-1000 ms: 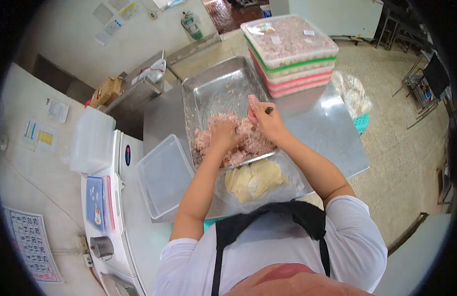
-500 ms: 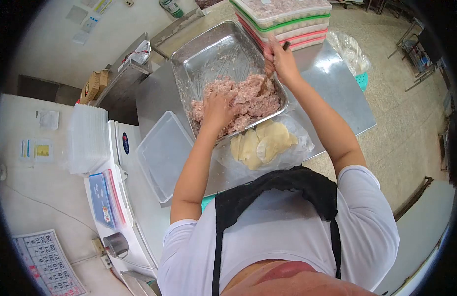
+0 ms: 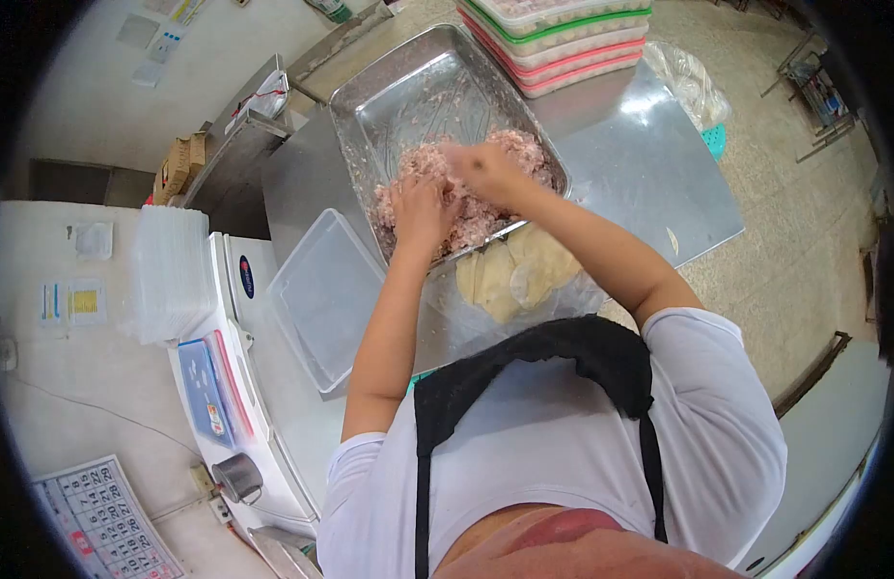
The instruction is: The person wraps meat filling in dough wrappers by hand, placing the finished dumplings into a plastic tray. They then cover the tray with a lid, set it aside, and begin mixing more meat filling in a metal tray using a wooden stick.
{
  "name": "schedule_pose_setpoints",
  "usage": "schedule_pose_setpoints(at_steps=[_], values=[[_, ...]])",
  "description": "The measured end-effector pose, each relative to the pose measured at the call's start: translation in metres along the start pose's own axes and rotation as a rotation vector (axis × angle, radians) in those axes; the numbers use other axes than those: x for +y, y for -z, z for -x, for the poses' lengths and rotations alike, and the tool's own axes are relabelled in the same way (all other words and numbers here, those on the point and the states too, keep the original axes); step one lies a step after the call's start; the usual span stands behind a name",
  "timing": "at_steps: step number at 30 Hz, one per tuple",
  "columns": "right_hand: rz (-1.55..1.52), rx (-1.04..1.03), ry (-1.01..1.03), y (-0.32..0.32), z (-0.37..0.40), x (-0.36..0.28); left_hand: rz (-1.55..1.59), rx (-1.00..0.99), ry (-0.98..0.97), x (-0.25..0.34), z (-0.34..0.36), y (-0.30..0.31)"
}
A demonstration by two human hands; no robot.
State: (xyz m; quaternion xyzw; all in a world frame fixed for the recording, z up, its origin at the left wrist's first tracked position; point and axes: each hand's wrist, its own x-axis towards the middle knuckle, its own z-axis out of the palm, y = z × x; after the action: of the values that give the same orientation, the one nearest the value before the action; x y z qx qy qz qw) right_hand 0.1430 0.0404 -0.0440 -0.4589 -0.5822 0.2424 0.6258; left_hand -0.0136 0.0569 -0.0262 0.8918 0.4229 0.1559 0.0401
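Note:
Pinkish minced meat point(image 3: 481, 217) is heaped in the near half of a deep metal tray point(image 3: 398, 72). My left hand point(image 3: 425, 210) rests in the left part of the meat, its fingers apart and partly sunk in it. Over the middle of the heap is my right hand point(image 3: 487, 174), curled and slightly blurred, close to my left fingers; what it grips is hidden. Round pale dough wrappers point(image 3: 514, 275) lie on clear plastic just in front of the tray.
An empty translucent container point(image 3: 329, 299) lies left of the tray. Filled boxes with green and red rims point(image 3: 563, 48) are stacked behind right. The metal table's point(image 3: 649, 174) right edge borders the floor. A white appliance point(image 3: 244, 318) stands at left.
My right hand has moved left and nearer, from the tray's right edge to the middle of the meat beside my left hand. The dark handle seen in it earlier no longer shows.

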Motion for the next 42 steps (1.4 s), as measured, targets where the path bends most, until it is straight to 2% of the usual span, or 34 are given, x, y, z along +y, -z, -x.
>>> schedule_pose_setpoints(at_steps=[1, 3, 7, 9, 10, 11, 13, 17, 19, 20, 22, 23, 25, 26, 28, 30, 31, 33, 34, 36, 39, 40, 42], values=[[-0.129, 0.096, -0.218, 0.017, 0.003, -0.011, -0.039, -0.054, 0.035, 0.001, 0.000, 0.001], [-0.322, 0.167, -0.553, 0.064, -0.010, 0.022, -0.069, -0.107, 0.072, 0.000, -0.002, 0.000], [-0.339, 0.086, -0.473, 0.066, -0.021, -0.015, -0.018, -0.154, 0.097, 0.002, -0.007, 0.005], [-0.073, -0.042, -0.385, 0.062, -0.032, -0.084, -0.013, -0.139, 0.070, 0.003, -0.009, 0.006], [-0.160, -0.052, -0.245, 0.059, -0.035, -0.090, -0.008, -0.108, 0.043, 0.001, -0.008, 0.000], [-0.160, -0.054, -0.248, 0.055, -0.034, -0.101, -0.003, -0.077, 0.016, 0.000, -0.009, -0.004], [-0.347, -0.072, -0.203, 0.049, -0.026, -0.121, -0.008, -0.096, 0.011, 0.000, -0.012, -0.005], [-0.326, -0.027, -0.172, 0.040, -0.013, -0.063, -0.020, -0.066, -0.006, 0.001, -0.022, -0.011], [-0.008, -0.178, -0.266, 0.040, -0.006, -0.055, -0.003, -0.124, -0.022, 0.002, -0.027, -0.006], [-0.004, -0.169, -0.267, 0.036, 0.001, -0.047, 0.011, -0.162, -0.038, 0.004, -0.032, -0.001], [0.241, -0.319, 0.087, 0.022, 0.014, -0.024, -0.025, -0.127, -0.082, -0.017, -0.031, -0.027], [0.242, -0.317, 0.096, 0.019, 0.015, -0.012, -0.062, -0.097, -0.107, -0.025, -0.031, -0.036], [0.191, -0.254, 0.063, 0.012, 0.023, 0.008, -0.011, -0.152, -0.054, -0.013, -0.027, -0.024], [0.273, -0.277, 0.076, 0.020, 0.015, 0.008, 0.046, -0.199, -0.001, -0.006, -0.026, -0.016], [0.101, -0.022, -0.161, 0.027, -0.006, 0.022, -0.012, -0.220, 0.001, 0.004, -0.024, -0.005], [-0.104, 0.322, -0.457, 0.062, -0.047, 0.038, -0.068, -0.232, -0.010, 0.008, -0.019, -0.004], [-0.102, 0.323, -0.455, 0.072, -0.054, 0.048, -0.066, -0.223, -0.021, 0.005, -0.015, -0.007], [-0.293, 0.207, -0.542, 0.081, -0.068, 0.038, -0.065, -0.198, -0.029, 0.000, -0.014, -0.007], [-0.291, 0.201, -0.542, 0.079, -0.069, 0.036, -0.041, -0.192, -0.024, -0.002, -0.011, -0.010], [-0.083, 0.027, -0.385, 0.073, -0.074, -0.044, -0.016, -0.196, -0.016, -0.003, -0.006, -0.011], [-0.068, 0.030, -0.377, 0.085, -0.081, -0.057, -0.067, -0.177, -0.048, -0.001, -0.004, -0.010], [-0.063, 0.027, -0.380, 0.084, -0.070, -0.049, -0.069, -0.109, -0.093, -0.002, -0.002, -0.009], [-0.048, 0.332, -0.232, 0.082, -0.032, -0.021, -0.069, -0.035, -0.145, -0.003, -0.002, -0.009]])
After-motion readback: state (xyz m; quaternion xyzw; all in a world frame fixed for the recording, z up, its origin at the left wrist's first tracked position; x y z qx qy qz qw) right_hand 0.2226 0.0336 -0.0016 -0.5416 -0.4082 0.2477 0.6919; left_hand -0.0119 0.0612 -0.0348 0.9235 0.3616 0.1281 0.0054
